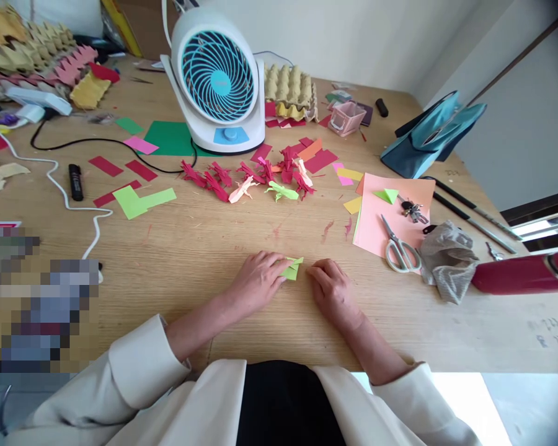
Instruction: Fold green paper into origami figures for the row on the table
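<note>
A small folded light-green paper (294,270) lies on the wooden table in front of me. The fingers of my left hand (259,277) are together over its left part, pressing it on the tabletop. Just to the right of the paper, my right hand (333,291) rests on the table with its fingers curled in, apart from the paper; whether anything is between the fingertips is hidden. Beyond my hands is a row of folded paper figures, among them a light-green one (283,191), a peach one (243,189) and several red ones (216,186).
A white fan (221,80) stands behind the figures. To the right, scissors (401,248) and keys (413,210) lie on pink paper sheets (372,232), near a plastic bag (449,260) and a red bottle (521,274). At left are a black marker (75,183) and a white cable (58,186).
</note>
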A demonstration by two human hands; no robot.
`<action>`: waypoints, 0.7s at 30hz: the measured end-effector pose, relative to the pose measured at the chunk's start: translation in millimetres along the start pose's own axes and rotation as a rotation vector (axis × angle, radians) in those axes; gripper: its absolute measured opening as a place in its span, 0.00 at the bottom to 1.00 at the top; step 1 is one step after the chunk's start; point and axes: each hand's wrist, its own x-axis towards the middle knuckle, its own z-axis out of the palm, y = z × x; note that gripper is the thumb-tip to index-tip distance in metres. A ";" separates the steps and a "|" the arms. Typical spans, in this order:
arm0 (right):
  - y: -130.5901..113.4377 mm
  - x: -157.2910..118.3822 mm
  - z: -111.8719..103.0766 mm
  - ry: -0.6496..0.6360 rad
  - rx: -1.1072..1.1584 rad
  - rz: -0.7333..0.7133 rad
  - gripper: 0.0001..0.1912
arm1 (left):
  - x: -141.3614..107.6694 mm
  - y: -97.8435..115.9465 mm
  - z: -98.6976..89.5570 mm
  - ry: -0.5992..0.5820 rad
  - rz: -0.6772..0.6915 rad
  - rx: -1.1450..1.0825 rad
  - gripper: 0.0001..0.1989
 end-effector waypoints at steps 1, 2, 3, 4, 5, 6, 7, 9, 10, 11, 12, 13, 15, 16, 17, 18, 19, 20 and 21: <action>0.1 0.2 0.3 0.007 0.008 0.008 0.12 | 4.1 0.6 0.0 0.010 -0.020 -0.004 0.15; 0.1 0.5 0.4 0.010 0.013 0.016 0.11 | 8.3 1.5 0.3 0.014 -0.030 -0.004 0.12; 0.0 0.8 0.2 0.014 0.018 0.022 0.11 | 12.5 2.6 0.8 0.012 -0.034 -0.001 0.10; -0.1 1.2 -0.1 0.018 0.026 0.028 0.11 | 16.6 3.8 1.5 0.016 -0.046 0.004 0.09; -0.2 1.6 -0.5 0.020 0.038 0.034 0.11 | 20.5 5.1 2.3 0.023 -0.070 0.012 0.08; -0.3 2.1 -0.9 0.021 0.054 0.042 0.11 | 24.2 6.3 3.1 0.025 -0.103 0.019 0.08; -0.4 2.5 -1.4 0.023 0.072 0.053 0.11 | 27.7 7.4 4.1 0.024 -0.144 0.024 0.11; -0.2 3.5 -2.0 0.029 0.115 0.079 0.12 | 33.5 9.0 5.9 0.005 -0.212 0.011 0.14; -0.2 4.1 -2.1 0.033 0.140 0.096 0.13 | 35.9 9.3 6.8 -0.001 -0.235 -0.008 0.14; -0.1 4.7 -2.2 0.038 0.169 0.116 0.13 | 37.8 9.2 7.7 0.000 -0.251 -0.037 0.13; -0.1 5.4 -2.3 0.045 0.202 0.141 0.13 | 39.2 8.7 8.4 0.003 -0.262 -0.082 0.12; -0.2 6.2 -2.5 0.053 0.237 0.170 0.13 | 40.2 7.8 9.1 0.007 -0.274 -0.142 0.11; -0.7 8.2 -3.3 0.073 0.312 0.246 0.12 | 41.4 5.1 10.2 0.020 -0.294 -0.306 0.08; -1.1 9.6 -4.2 0.078 0.353 0.291 0.11 | 41.8 3.4 10.7 0.035 -0.308 -0.396 0.08; -1.7 11.4 -5.6 0.071 0.400 0.340 0.10 | 42.1 1.7 11.2 0.062 -0.326 -0.490 0.09; -2.5 13.7 -7.3 0.050 0.460 0.386 0.10 | 42.5 0.0 11.8 0.094 -0.343 -0.586 0.09; -3.4 16.8 -9.2 0.016 0.533 0.427 0.12 | 43.0 -1.6 12.5 0.127 -0.357 -0.684 0.10; -4.5 20.6 -11.3 -0.029 0.612 0.460 0.13 | 43.5 -3.0 13.3 0.156 -0.370 -0.778 0.11; -5.7 25.1 -13.2 -0.074 0.690 0.480 0.15 | 44.0 -4.1 14.1 0.177 -0.380 -0.866 0.11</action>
